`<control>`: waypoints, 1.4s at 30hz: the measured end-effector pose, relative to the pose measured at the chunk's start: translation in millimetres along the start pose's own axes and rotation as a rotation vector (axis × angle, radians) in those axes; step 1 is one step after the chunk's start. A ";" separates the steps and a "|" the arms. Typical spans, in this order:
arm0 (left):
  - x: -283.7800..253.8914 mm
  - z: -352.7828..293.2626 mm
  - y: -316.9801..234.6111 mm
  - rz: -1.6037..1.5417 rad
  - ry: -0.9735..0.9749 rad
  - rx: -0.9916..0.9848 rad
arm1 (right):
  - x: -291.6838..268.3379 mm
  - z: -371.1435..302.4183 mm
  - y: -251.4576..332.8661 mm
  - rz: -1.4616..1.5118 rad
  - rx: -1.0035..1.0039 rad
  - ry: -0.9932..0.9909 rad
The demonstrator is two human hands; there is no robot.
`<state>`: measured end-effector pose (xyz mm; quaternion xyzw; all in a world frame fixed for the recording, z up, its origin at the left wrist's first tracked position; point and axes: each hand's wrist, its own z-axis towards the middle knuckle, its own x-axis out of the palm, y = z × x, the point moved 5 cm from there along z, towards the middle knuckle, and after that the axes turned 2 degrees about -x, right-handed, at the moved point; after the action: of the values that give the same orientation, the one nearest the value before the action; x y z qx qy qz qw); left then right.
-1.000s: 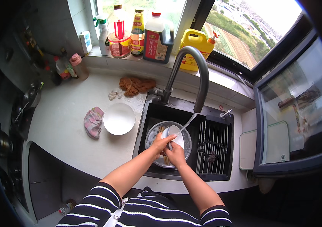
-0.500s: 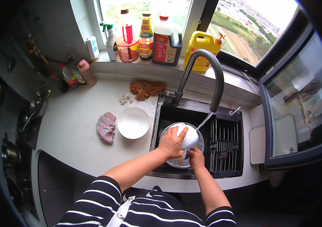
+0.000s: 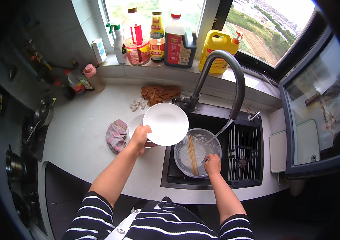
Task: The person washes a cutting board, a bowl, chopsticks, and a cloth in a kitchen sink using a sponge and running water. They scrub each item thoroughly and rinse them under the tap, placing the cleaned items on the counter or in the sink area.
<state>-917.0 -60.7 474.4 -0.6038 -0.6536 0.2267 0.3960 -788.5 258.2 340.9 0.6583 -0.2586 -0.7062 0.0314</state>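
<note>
My left hand (image 3: 139,140) grips the rim of a white bowl (image 3: 166,124), its round white face toward me. That bowl hangs over the counter beside the sink and partly covers another white bowl (image 3: 135,125). My right hand (image 3: 213,164) is closed at the right rim of a round basin (image 3: 177,163) in the black sink. A small dark thing shows at its fingertips, too small to name. Water and a bundle of chopsticks (image 3: 193,154) are in the basin. From the curved grey tap (image 3: 240,86) a stream runs into it.
A pinkish-grey cloth (image 3: 116,136), a white scrap (image 3: 138,104) and a brown cloth (image 3: 160,94) lie on the counter. A metal rack (image 3: 240,156) fills the sink's right side. Bottles and a yellow jug (image 3: 217,52) line the sill. An open window sash (image 3: 318,108) juts in at right.
My left hand has lifted the white bowl out of the basin and carried it left, over the other bowl. The chopsticks now show in the basin. My right hand stays near the basin's right side.
</note>
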 end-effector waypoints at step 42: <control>57.5 -11.8 114.0 0.297 -0.054 0.070 | 15.9 44.9 39.4 1.077 0.474 0.792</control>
<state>-835.6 12.0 406.9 -0.6734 -0.5594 0.3216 0.3610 -844.7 232.6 342.4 0.6355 -0.6640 -0.2248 0.3237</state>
